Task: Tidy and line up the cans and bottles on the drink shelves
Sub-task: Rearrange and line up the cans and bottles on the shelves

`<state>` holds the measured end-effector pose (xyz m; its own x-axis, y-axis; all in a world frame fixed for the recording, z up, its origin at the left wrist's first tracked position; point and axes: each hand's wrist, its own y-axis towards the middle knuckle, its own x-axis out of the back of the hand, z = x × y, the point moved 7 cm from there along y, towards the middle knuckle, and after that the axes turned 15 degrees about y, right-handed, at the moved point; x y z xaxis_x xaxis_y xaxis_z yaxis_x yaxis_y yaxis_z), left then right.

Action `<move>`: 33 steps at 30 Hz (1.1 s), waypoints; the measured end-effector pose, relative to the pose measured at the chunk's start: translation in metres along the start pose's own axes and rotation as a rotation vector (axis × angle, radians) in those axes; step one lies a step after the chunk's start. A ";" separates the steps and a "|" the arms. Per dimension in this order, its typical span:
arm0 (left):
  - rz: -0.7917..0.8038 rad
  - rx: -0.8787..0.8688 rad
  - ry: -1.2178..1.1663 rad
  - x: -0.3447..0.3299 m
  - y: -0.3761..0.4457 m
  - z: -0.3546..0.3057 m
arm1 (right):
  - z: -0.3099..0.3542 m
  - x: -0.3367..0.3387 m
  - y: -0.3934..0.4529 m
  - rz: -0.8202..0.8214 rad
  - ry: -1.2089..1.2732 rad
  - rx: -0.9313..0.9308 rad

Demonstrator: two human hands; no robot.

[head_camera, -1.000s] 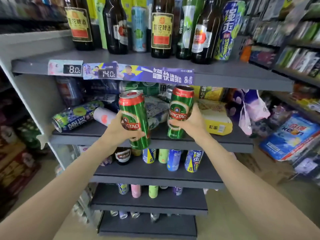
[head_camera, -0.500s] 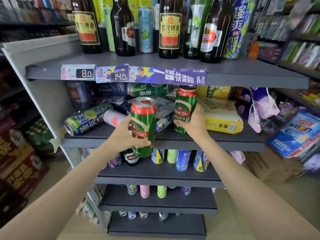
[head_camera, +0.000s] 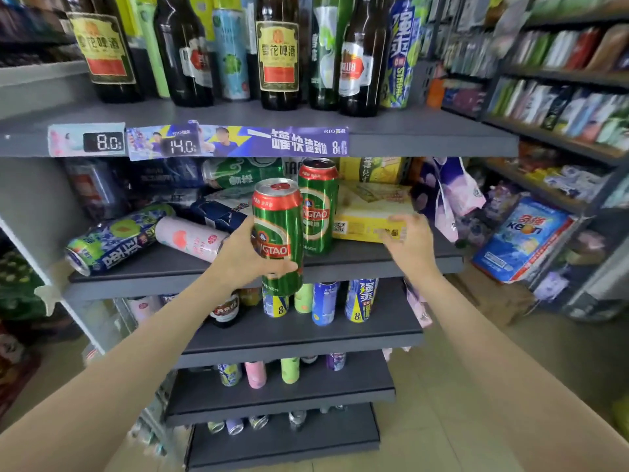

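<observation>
Green and red, the Tsingtao can [head_camera: 278,235] in the left hand [head_camera: 245,255] is upright in front of the second shelf [head_camera: 204,267], its base below the shelf's front lip; the fingers wrap its left side and the thumb [head_camera: 279,267] crosses the front low down. Just past those fingertips, to the right, a second Tsingtao can [head_camera: 318,206] stands upright on the shelf, free of either hand. The right hand [head_camera: 405,240] is near that can's right, fingers loosely spread and holding nothing, their tips at the front face of a yellow carton [head_camera: 364,226]; whether they touch it is blurred. Left of the left hand's knuckles a pink can [head_camera: 190,238] and a blue-green can [head_camera: 112,241] lie on their sides. Brown bottles [head_camera: 277,52] stand on the top shelf [head_camera: 408,134] above
</observation>
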<state>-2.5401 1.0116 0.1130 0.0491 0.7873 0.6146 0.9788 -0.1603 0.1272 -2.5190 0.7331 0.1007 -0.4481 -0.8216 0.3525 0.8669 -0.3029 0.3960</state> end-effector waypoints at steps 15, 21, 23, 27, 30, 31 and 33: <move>-0.051 -0.006 0.004 -0.062 0.021 -0.038 | -0.065 0.027 0.077 0.123 -0.121 -0.001; -0.076 0.010 0.019 -0.086 0.028 -0.051 | -0.076 0.046 0.098 0.190 -0.326 -0.039; -0.105 0.012 0.019 -0.094 0.031 -0.057 | -0.080 0.052 0.092 0.148 -0.314 -0.046; -0.172 -0.014 0.021 -0.108 0.044 -0.071 | -0.072 0.046 0.064 0.167 -0.091 0.075; -0.225 -0.003 0.058 -0.115 0.059 -0.074 | -0.061 0.023 0.040 0.410 0.201 -0.085; -0.240 0.006 0.069 -0.117 0.064 -0.074 | -0.056 0.013 0.030 0.514 0.260 -0.134; -0.256 0.019 0.111 -0.119 0.073 -0.075 | -0.047 -0.006 0.017 0.634 0.322 -0.165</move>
<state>-2.4898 0.8619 0.1077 -0.2217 0.7308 0.6456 0.9601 0.0476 0.2757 -2.4911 0.7100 0.0660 0.2154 -0.9569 0.1949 0.9715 0.2303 0.0568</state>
